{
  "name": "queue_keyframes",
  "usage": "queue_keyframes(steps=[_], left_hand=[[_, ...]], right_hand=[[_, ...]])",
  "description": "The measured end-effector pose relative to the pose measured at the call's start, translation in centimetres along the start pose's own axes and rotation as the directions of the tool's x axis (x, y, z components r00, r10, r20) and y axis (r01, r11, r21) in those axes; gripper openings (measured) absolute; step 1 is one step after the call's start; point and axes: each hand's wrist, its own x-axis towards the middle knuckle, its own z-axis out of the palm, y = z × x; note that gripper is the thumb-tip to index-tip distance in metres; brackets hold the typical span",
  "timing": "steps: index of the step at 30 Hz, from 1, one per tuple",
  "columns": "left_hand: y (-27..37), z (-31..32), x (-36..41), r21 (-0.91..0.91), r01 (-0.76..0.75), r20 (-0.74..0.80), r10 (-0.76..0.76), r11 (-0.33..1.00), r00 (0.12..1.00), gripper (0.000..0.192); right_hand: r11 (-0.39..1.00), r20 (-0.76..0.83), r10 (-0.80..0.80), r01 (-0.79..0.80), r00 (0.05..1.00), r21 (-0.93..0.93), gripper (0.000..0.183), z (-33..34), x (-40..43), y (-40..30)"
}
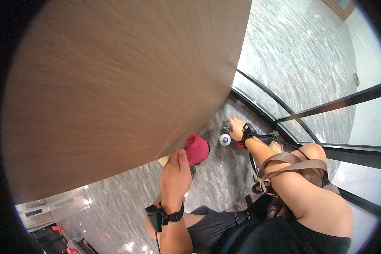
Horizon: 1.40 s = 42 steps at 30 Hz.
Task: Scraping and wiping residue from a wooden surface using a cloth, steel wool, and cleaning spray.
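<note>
My left hand (177, 173), at the lower centre, is at a crimson cloth (197, 150) beside the lower edge of a large brown wood-grain panel (114, 95). Its fingers overlap the cloth's left side, but whether they grip it is hidden. To the right, my right hand (237, 128) reaches down over the grey floor, with its fingers at a dark, partly see-through object (226, 127) that I cannot identify. Close below those fingers is a round white item (224, 139) with a dark centre. Part of a red object (240, 144) shows under my right wrist.
Black-framed glass (266, 95) runs close along the right side. The panel blocks the upper left. Brown straps (292, 160) and a black cable hang about my right arm. Red and black objects (62, 236) stand at the far lower left.
</note>
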Motion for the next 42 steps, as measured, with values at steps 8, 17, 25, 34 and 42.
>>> queue_keyframes(steps=[8, 17, 25, 34, 42], left_hand=[[-0.8, -0.3, -0.2, -0.178, 0.040, -0.084, -0.056, 0.983, 0.995, 0.029], [-2.7, 0.3, 0.2, -0.047, -0.267, -0.093, 0.262, 0.962, 0.961, 0.027], [4.2, -1.5, -0.5, -0.449, -0.143, -0.049, 0.136, 0.882, 0.990, 0.026], [6.0, 1.2, -0.9, -0.898, -0.139, -0.010, 0.294, 0.419, 0.956, 0.026], [5.5, 3.6, 0.8, -0.959, 0.056, 0.131, 0.262, 0.277, 0.956, 0.026]], right_hand=[[0.984, 0.220, -0.179, 0.175, 0.959, 0.039, 0.098, 3.0, -4.7, 0.0], [0.983, 0.047, -0.122, 0.114, 0.991, 0.146, 0.078, -0.1, -2.0, -4.0], [0.932, -0.012, -0.272, 0.266, 0.962, 0.247, 0.075, -16.5, -1.2, -9.8], [0.919, 0.140, -0.388, 0.370, 0.911, 0.140, 0.087, -32.0, -12.3, -17.9], [0.959, 0.398, -0.284, 0.263, 0.873, 0.106, 0.075, -32.3, -14.9, -19.4]])
